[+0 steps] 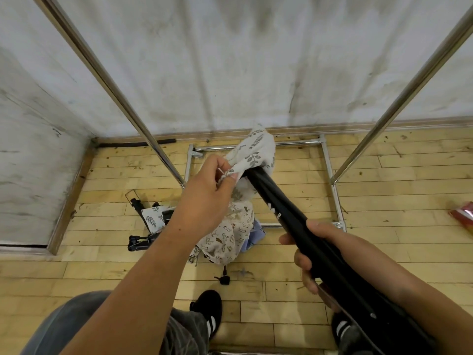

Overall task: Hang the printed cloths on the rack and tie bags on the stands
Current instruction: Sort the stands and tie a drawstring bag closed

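**Holding a leaf-print bag at the tip of a black stand**

Surroundings: chrome rack [100,75], its two uprights slanting across upper left and upper right of frame, its base frame on the plank floor [384,252] near the stained grey wall [230,60]. Heap of printed cloths [227,238] at centre, directly under the held items. Second black stand [139,242] lying at centre left, a leaf-print pouch [153,219] on it. Red packet [464,216] at right edge. Black shoes [207,311] at bottom.

Item: leaf-print bag [257,151], white with grey sprigs, crumpled, draped over the upper end of the black stand [281,208], just above centre.

Grip: left hand [207,193] pinches the bag's edge and cord between thumb and curled fingers, beside the stand's end. Right hand [311,254] wraps the stand's shaft lower right, well apart from the bag.
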A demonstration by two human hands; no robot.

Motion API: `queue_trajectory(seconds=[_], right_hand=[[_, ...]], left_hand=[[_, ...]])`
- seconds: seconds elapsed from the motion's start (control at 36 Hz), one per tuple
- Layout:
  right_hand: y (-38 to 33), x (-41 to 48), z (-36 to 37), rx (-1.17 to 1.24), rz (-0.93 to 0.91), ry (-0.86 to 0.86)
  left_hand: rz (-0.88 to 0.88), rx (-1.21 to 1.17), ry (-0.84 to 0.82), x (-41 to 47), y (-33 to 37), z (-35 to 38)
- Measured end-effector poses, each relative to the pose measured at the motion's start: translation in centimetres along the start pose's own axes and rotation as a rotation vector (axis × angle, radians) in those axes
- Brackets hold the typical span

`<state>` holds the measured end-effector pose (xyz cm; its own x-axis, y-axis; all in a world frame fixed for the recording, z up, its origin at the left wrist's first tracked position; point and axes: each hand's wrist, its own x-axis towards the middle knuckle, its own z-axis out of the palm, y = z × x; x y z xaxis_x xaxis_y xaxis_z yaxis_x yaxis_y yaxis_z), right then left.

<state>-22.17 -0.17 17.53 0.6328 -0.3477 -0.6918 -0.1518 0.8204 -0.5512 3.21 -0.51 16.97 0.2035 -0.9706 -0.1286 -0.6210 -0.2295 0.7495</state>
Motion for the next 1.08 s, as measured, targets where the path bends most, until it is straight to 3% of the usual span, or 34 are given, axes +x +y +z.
queue_trajectory(seconds=[0.14,0.33,0.58,0.75,0.92,1.0,1.08], right_hand=[[0.2,0.0,-0.7,0.177,0.009,-0.152],[0.3,0.0,-0.8,0.279,0.023,-0.194],[-0.1,0.0,-0.3,0.279,-0.022,0.074],[-0.4,0.6,-0.6,0.292,-0.028,0.159],[-0.3,0.8,-0.6,0.23,-0.031,0.239],[-0.1,1.0,-0.5,0.191,-0.035,0.257],[-0.1,0.9,-0.4,0.158,-0.044,0.259]], left_hand=[[-0.107,0.126,-0.04,0.2,-1.0,0.3],[-0.189,0.128,-0.046,0.2,-0.8,0.4],[-0.217,-0.305,-0.407,-0.7,1.2,1.2],[-0.108,-0.327,-0.655,-2.2,2.5,1.9],[0.058,-0.024,-0.549,-2.4,1.7,2.8],[0.049,-0.087,-0.378,-2.3,2.1,2.9],[-0.098,-0.233,-0.194,-1.9,2.4,2.6]])
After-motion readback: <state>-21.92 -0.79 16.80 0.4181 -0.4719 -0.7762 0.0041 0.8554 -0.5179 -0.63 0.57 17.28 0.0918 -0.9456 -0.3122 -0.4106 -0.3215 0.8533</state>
